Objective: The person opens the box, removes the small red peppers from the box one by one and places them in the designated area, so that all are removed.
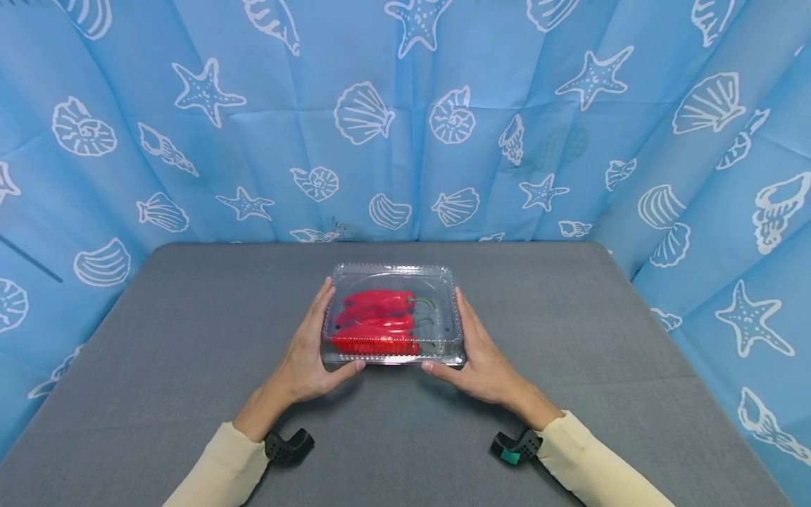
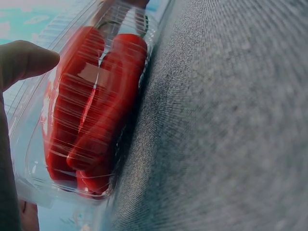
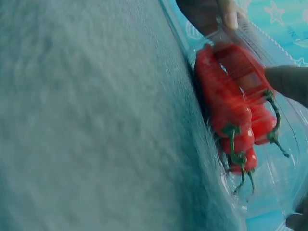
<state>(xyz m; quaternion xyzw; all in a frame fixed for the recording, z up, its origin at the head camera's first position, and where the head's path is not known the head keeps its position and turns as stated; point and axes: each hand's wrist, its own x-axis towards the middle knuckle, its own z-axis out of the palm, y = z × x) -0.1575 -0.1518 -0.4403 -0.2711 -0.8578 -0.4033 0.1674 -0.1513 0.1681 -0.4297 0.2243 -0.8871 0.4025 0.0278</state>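
A clear plastic clamshell box (image 1: 445, 282) with a closed lid sits between the two hands at the middle of the table. Inside lie several long red peppers (image 1: 378, 304) with green stems, also seen close up in both wrist views. My left hand (image 1: 309, 355) grips the left end of the box, fingers along its side and thumb at the front edge. On the opposite end, my right hand (image 1: 484, 359) holds it the same way, thumb at the front edge. The box's front edge is tipped toward me, close over the cloth. Its underside is hidden.
Grey cloth covers the table (image 1: 190, 338). Behind it and along its sides hangs a blue curtain (image 1: 405, 169) printed with white shells and starfish. Black wrist straps (image 1: 288, 447) are worn at both cream sleeves.
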